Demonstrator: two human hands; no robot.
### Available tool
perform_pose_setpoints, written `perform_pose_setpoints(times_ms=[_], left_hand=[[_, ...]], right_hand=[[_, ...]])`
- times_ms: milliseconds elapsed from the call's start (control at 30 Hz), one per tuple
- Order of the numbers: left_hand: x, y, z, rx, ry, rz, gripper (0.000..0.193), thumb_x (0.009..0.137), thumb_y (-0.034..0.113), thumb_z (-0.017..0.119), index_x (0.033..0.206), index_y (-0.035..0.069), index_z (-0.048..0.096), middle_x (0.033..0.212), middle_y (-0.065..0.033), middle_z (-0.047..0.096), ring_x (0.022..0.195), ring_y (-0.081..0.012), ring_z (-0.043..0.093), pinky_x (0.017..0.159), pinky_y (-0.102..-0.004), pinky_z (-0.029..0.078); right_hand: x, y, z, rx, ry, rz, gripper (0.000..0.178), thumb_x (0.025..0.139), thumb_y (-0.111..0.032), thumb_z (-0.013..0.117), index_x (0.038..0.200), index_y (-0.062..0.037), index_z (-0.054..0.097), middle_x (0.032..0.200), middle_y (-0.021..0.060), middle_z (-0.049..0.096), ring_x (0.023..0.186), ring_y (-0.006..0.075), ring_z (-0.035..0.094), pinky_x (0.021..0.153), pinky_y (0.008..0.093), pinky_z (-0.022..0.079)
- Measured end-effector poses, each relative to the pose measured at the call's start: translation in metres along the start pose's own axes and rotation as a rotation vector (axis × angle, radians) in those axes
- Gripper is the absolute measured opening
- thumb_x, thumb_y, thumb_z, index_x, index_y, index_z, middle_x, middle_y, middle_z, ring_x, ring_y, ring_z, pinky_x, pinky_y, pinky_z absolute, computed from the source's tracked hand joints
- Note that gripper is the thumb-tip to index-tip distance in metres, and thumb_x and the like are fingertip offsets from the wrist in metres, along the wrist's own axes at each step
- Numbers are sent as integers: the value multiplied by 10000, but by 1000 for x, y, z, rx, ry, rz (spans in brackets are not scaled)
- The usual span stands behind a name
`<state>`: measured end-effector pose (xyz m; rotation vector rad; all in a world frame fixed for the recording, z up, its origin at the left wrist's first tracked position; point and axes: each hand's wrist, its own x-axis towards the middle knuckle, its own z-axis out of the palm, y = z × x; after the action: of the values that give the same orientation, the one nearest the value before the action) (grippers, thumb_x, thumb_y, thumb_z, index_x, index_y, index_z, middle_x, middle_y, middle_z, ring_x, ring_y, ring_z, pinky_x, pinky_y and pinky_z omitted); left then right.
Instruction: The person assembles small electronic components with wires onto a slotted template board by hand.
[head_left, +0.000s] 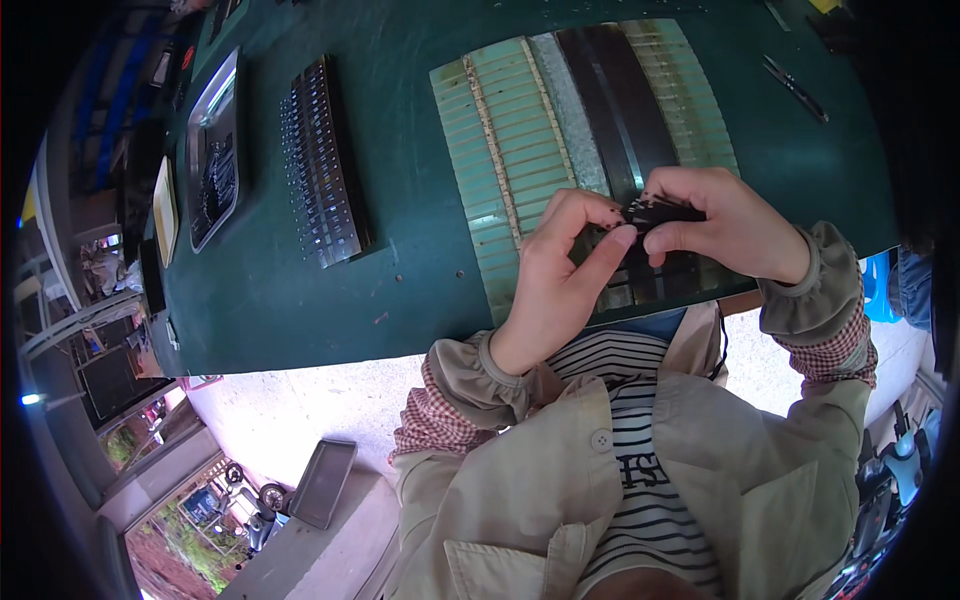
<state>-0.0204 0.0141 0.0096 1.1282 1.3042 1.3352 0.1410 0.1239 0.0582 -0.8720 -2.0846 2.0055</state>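
Note:
Both hands meet over the near right part of a ribbed, pale green board (515, 150) with dark lengthwise strips. My right hand (730, 222) is closed round a bundle of thin dark pieces (662, 211), which fan out between thumb and fingers. My left hand (568, 255) pinches at the left end of that bundle, thumb against forefinger. What exactly its fingertips hold is too small to make out. Under the hands, the board's near end is partly hidden.
Left of the board lies a dark strip panel (325, 165) with rows of small shiny parts. A metal tray (233, 150) holding thin dark pieces stands farther left. Tweezers (795, 88) lie at the far right. The green table's front edge (300, 370) runs close to my body.

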Motion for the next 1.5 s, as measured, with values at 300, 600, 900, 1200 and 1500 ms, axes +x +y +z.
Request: perform_pose_setpoints(times_ms=[300,600,900,1200,1500], left_hand=[[7,-14,-16,46,18,71,104,783,-30,628,859,2,564,938,-94,564,892,-186,542,797,-275,424],[12,-19,-30,609,72,300,130,776,-46,586,900,-12,604,1085,-128,598,1086,-296,513,931,-371,387],[15,-19,-23,923,-115,398,318,772,15,610,1089,9,580,1287,-169,463,1189,-350,435,1000,-451,333],[14,67,-42,858,-169,421,385,772,43,627,1148,10,550,1294,-190,443,1189,-352,428,1010,-457,320],[13,160,-18,6,-70,32,104,827,-34,583,925,-14,556,1028,-110,567,1054,-209,514,896,-304,397]], right_hand=[[12,27,-6,-56,180,-137,149,787,-59,660,808,60,574,820,78,612,767,89,572,680,234,446],[22,40,-17,-268,272,-111,188,766,-42,651,923,52,608,850,126,617,760,203,606,707,273,461],[32,49,-8,-459,365,-176,165,752,-42,641,889,35,589,831,142,584,728,306,581,650,315,457],[0,-30,-19,-380,418,-213,173,752,-73,659,802,34,533,767,134,522,687,279,549,625,326,432],[-32,-148,-22,-267,144,-206,202,757,-90,679,774,49,534,732,97,500,674,169,501,626,278,402]])
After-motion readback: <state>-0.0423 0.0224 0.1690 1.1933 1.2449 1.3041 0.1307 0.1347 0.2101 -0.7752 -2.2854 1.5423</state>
